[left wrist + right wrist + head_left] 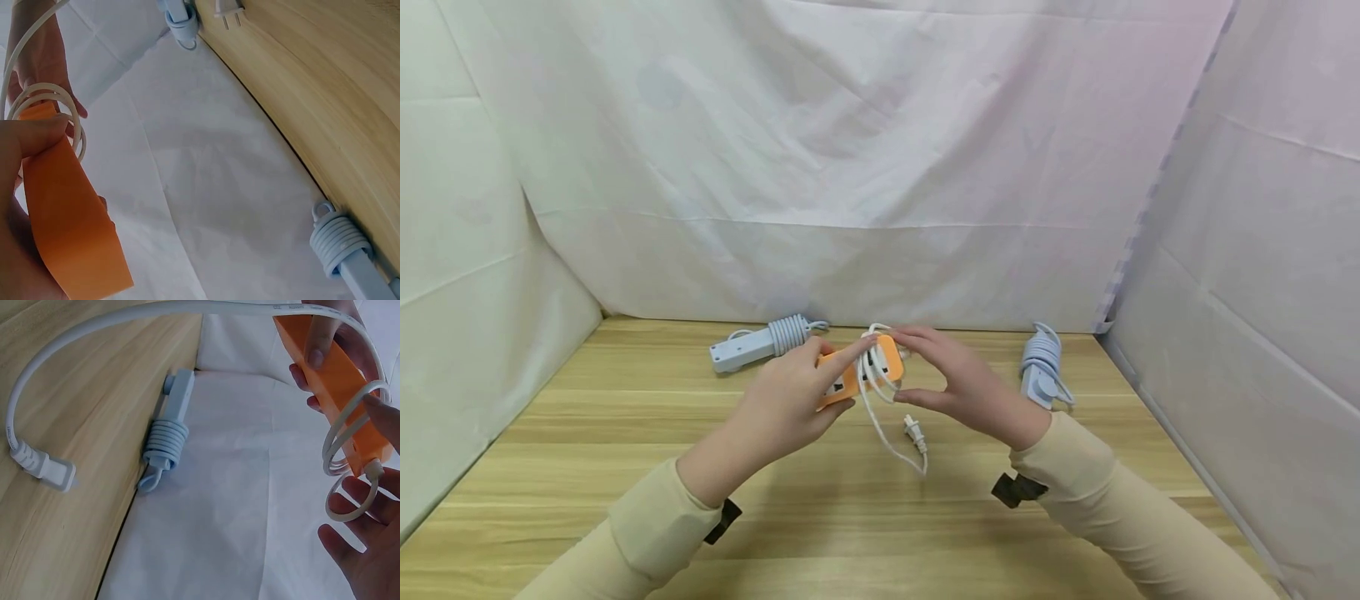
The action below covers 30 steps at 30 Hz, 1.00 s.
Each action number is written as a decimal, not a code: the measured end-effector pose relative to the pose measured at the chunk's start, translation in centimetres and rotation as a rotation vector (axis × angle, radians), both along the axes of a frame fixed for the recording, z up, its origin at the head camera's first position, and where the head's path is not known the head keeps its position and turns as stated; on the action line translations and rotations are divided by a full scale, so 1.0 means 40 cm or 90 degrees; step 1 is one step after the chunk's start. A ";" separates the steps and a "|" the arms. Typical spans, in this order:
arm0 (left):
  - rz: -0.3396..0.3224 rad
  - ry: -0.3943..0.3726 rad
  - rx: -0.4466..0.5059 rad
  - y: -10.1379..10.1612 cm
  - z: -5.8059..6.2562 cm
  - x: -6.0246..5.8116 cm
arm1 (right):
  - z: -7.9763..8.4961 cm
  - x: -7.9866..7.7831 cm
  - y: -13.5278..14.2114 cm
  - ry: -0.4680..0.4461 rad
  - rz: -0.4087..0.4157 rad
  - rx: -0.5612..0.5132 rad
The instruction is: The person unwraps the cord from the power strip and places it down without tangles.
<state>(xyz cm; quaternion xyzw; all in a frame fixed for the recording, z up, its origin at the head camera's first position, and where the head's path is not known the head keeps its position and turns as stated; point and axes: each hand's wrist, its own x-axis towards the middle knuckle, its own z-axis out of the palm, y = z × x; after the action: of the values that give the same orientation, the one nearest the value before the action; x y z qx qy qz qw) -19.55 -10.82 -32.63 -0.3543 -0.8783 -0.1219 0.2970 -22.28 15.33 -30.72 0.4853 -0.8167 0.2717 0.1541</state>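
An orange power strip [847, 379] is held up over the table by my left hand [790, 392], whose fingers and thumb grip its sides. White cord [342, 434] loops loosely around the strip's far end, where the cord enters. My right hand [958, 385] is at that end, its thumb touching the loops and its fingers spread beside the small cord bend. The free length of cord arcs away from the strip and hangs down, with a white two-pin plug [914, 433] at its end.
Behind my left hand, a light blue power strip [743, 350] with its cord wound around it lies on the wooden table [647, 400]. Another blue wound strip [1041, 367] lies to the right. White cloth [850, 167] hangs at the back and both sides.
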 end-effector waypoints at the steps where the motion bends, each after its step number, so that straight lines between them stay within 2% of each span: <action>1: 0.000 0.000 0.003 0.001 0.000 0.001 | -0.001 0.000 -0.002 -0.004 0.001 -0.001; 5: 0.007 0.001 0.012 0.006 0.000 0.004 | -0.003 0.000 -0.009 -0.016 -0.002 -0.013; 12: 0.046 -0.019 0.037 0.014 -0.002 0.004 | -0.011 -0.002 -0.022 -0.033 -0.022 -0.028; 22: 0.022 0.012 0.000 0.010 -0.011 0.010 | -0.012 0.002 -0.033 -0.072 -0.042 -0.012; 30: 0.006 0.022 0.006 0.016 -0.014 0.010 | -0.011 0.005 -0.043 -0.105 -0.053 -0.016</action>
<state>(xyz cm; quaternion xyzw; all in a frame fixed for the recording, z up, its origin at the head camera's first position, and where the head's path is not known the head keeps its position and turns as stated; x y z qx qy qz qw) -19.16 -10.17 -33.18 -0.3507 -0.8740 -0.1187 0.3146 -22.06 13.63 -31.16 0.4252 -0.8425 0.3141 0.1038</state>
